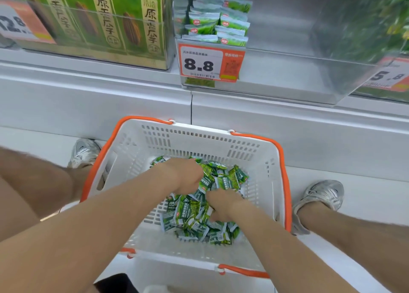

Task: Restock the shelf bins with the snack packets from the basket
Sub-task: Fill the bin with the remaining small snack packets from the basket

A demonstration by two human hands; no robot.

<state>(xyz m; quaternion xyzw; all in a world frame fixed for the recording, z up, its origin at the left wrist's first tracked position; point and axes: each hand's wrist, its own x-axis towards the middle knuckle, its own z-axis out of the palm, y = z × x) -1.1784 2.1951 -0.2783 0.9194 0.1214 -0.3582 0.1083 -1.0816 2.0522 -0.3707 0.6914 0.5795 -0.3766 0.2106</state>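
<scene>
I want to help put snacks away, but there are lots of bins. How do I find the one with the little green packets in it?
Look at the white shelf straight above the shopping basket. The clear bin in the middle has green packets stacked at its left end. Its orange price tag says 8.8, while the left neighbour holds tall green boxes.
</scene>
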